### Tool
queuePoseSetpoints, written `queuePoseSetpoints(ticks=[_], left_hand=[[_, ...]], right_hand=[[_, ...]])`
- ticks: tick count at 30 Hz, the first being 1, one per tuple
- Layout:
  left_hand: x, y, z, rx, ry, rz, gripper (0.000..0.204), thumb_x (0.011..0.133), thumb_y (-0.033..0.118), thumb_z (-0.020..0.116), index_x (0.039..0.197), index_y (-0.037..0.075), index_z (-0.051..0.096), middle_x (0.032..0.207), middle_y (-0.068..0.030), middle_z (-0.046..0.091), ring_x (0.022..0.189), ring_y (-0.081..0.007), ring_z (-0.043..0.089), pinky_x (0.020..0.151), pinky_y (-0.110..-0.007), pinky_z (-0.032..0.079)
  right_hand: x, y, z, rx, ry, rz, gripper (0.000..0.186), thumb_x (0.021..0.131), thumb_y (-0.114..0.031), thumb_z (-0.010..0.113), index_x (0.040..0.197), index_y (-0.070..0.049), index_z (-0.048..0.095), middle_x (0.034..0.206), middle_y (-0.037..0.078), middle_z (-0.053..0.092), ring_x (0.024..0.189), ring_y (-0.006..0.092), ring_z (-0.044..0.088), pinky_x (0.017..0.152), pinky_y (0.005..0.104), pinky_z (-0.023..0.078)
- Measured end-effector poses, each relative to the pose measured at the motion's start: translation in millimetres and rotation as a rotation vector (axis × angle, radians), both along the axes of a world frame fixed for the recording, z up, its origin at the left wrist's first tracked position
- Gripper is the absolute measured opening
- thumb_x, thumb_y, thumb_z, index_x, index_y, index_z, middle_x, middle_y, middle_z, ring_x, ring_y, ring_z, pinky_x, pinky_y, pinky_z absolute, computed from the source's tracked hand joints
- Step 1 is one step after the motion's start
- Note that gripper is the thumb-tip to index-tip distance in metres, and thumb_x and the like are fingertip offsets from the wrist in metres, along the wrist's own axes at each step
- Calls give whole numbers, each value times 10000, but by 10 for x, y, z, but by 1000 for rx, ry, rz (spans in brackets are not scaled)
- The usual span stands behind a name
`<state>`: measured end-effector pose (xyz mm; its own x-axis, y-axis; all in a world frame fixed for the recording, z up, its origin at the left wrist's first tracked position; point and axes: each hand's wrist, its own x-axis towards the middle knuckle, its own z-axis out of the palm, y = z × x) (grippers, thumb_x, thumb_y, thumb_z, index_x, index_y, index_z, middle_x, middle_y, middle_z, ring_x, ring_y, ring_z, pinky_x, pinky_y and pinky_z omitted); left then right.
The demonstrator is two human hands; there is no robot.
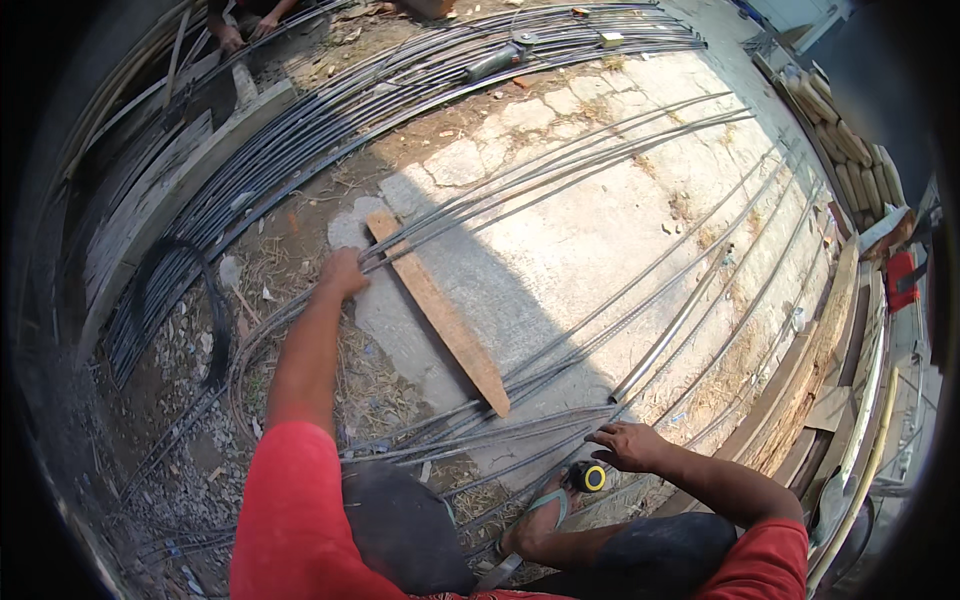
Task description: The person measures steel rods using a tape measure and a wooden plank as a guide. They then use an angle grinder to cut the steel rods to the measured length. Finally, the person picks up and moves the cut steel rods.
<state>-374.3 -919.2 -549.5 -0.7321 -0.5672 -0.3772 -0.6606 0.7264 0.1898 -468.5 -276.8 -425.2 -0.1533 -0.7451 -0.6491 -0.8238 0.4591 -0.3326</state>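
My left hand (345,272) is closed round steel reinforcing bars (500,190), beside the upper end of a wooden plank (440,315). These bars cross over the plank and reach away to the upper right. Over on the right, my right hand (628,445) hovers above other bars, fingers loosely stretched and nothing visible in them. Just below it is a black and yellow tape measure (587,476), next to my sandalled foot (545,515). More bars (570,350) pass by the plank's lower end; whether they run under it is hard to tell.
A long bundle of dark bars (330,120) lies at the far left, with an angle grinder (497,62) on it. Another person's hands (245,30) show at the top left. Timber planks (810,370) and stacked sacks (845,150) line the right side.
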Motion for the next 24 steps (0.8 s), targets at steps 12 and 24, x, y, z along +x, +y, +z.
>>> queuePoseSetpoints(ticks=[12, 24], left_hand=[[114, 285, -198, -171, -55, -203, 430, 770, 317, 846, 1109, 65, 766, 1138, -147, 738, 1124, -390, 663, 995, -531, 481], [-1729, 5419, 2380, 816, -279, -468, 520, 1032, 492, 574, 1319, 80, 708, 1300, -217, 708, 1216, -391, 665, 1058, -467, 499]], right_hand=[[199, 907, 2352, -585, -122, -813, 515, 982, -437, 706, 1395, -133, 663, 1271, 92, 710, 1185, 345, 668, 1030, 451, 512], [249, 882, 2621, -287, -490, -738, 374, 969, -413, 625, 1182, -130, 746, 1232, 149, 728, 1056, 373, 702, 895, 501, 546]])
